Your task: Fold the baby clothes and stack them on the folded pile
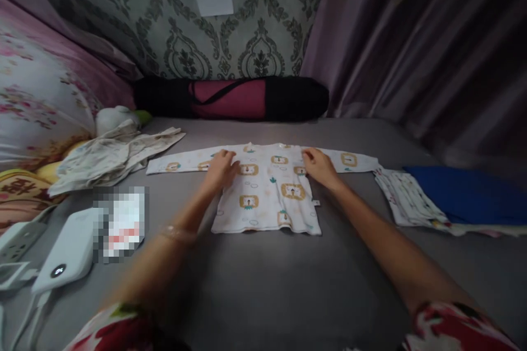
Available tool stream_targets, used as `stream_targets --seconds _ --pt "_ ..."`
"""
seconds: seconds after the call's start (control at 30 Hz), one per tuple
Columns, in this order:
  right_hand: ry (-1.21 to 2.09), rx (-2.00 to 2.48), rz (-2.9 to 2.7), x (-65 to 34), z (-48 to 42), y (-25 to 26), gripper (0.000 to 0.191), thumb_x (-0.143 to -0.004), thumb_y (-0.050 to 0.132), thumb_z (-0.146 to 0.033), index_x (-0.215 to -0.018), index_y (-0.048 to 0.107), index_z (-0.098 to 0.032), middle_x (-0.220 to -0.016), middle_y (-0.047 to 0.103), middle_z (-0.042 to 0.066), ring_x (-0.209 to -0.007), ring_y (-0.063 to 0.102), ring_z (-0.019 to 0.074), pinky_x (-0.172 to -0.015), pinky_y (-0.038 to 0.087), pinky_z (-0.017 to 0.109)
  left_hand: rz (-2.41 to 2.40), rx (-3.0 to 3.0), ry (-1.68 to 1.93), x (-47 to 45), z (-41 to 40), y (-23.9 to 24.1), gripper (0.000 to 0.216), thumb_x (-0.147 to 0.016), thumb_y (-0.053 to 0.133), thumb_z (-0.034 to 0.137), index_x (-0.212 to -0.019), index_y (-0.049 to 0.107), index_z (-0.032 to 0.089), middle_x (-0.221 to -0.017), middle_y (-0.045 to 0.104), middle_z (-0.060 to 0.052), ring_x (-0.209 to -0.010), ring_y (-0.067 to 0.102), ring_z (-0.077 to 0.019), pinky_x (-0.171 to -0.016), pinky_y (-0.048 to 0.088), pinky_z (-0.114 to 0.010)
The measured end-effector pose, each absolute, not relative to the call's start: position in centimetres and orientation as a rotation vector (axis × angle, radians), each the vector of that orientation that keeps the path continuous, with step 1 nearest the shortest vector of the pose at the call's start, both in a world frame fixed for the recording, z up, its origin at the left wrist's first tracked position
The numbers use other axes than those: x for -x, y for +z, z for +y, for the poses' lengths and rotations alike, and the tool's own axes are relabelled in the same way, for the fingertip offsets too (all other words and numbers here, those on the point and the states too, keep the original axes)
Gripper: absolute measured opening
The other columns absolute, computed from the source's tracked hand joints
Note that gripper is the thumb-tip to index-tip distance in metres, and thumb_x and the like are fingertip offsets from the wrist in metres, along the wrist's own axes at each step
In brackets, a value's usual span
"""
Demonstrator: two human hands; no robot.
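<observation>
A small white long-sleeved shirt [263, 192] with lion-face prints lies spread flat, its sleeves stretched out to both sides. My left hand [222, 171] rests at the shirt's left shoulder, its bent fingers and thumb somewhat apart on the fabric. At the opposite shoulder, my right hand [320, 167] has its fingers closed in a pinch on the cloth near the sleeve seam. A little tag sticks out from the shirt's right side edge. Both forearms are smeared by motion.
Left are a crumpled pale garment [111, 153], a white power bank [69, 249], a power strip [18, 241] and a blurred-out packet [123, 225]. Folded patterned cloth [411, 197] and blue fabric [469, 192] lie right. A black-and-red long bag [230, 100] lies along the wall.
</observation>
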State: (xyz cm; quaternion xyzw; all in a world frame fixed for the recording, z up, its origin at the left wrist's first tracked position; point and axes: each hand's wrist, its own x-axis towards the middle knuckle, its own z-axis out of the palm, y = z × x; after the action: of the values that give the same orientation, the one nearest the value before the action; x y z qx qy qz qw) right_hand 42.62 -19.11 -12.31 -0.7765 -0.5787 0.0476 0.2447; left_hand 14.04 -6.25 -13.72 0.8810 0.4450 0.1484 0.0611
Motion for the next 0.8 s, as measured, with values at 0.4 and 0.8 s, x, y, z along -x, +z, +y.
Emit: stream_targets --seconds 0.4,0.8 --pt "0.559 2.398 -1.608 -36.9 -33.7 -11.8 0.024 -0.083 0.053 -0.041 -0.074 0.060 -0.020 -0.075 0.066 0.004 -0.067 0.057 0.0154 -0.054 0.026 0.024 1.600 -2.234 0.288 -7.1 -18.9 -13.5 0.034 -0.074 0.055 0.048 -0.066 0.064 0.016 -0.079 0.060 -0.007 -0.086 0.054 -0.0234 -0.078 0.042 -0.032" --pt "0.700 2.087 -1.706 -39.9 -33.8 -12.2 0.029 -0.084 0.046 -0.027 -0.111 0.054 -0.019 -0.067 0.058 -0.003 -0.061 0.053 0.0141 -0.056 0.034 0.023 1.404 -2.013 0.416 -4.7 -17.8 -12.1 0.041 -0.074 0.052 0.055 -0.097 0.052 0.021 -0.059 0.051 0.006 -0.057 0.048 -0.0139 -0.055 0.035 -0.023"
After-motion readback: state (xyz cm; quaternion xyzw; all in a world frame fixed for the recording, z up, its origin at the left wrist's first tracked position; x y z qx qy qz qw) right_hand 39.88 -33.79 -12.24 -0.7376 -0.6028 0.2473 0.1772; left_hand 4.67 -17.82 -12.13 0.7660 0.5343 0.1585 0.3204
